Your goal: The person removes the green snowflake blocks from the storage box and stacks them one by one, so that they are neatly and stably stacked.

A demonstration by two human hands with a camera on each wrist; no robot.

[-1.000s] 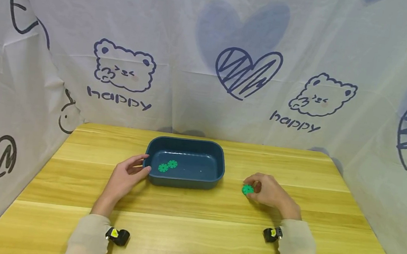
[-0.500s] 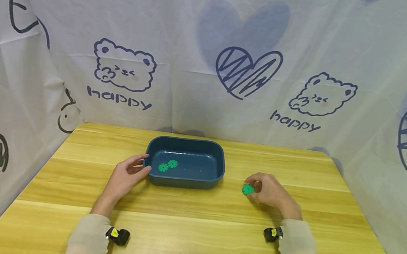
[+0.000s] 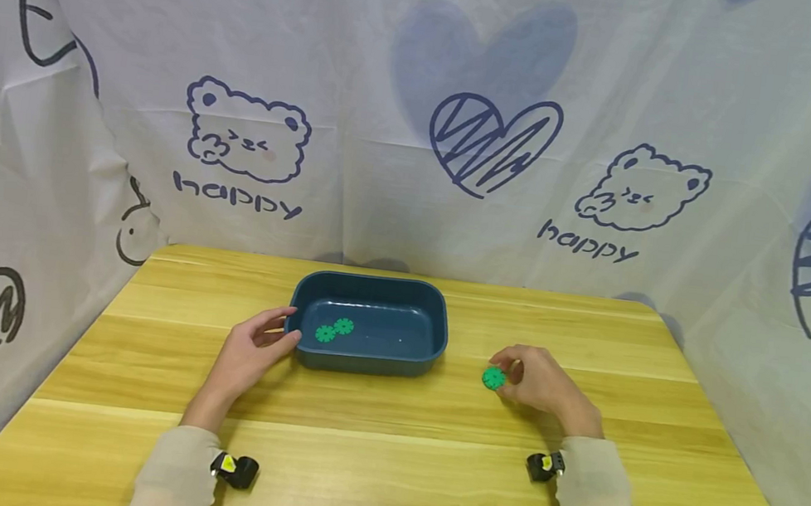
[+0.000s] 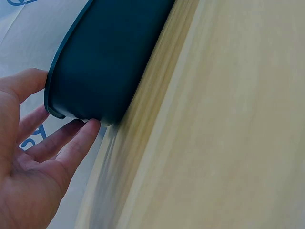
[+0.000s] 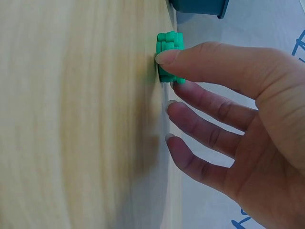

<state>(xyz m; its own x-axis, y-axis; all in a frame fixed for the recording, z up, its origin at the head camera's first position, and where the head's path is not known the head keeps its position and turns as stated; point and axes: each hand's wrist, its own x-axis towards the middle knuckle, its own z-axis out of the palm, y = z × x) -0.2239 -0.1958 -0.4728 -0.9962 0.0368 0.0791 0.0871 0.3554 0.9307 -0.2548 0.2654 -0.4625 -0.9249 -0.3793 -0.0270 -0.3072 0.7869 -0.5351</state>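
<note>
Near the table's middle right, my right hand [image 3: 541, 381] pinches a small stack of green notched flower-shaped discs [image 3: 493, 377] between thumb and index finger. In the right wrist view the thumb lies across the side of the layered stack [image 5: 170, 40], low at the tabletop, while the index fingertip is hidden behind it. The other fingers [image 5: 207, 126] are loosely bent and hold nothing. My left hand [image 3: 252, 350] touches the left end of the dark blue rectangular bin [image 3: 363, 363], fingers spread, with thumb and fingertips against its wall. Two flat green discs [image 3: 334, 330] lie inside the bin's left half.
The wooden table [image 3: 381, 467] bears the bin towards its back edge. Behind and on both sides hangs a white curtain [image 3: 376, 183] printed with bears and hearts. A small black camera sits on each wrist, over beige sleeves [image 3: 172, 481].
The right hand has shifted very slightly right, so more of the green stack's top shows. Left hand, bin and the two discs in it have stayed put.
</note>
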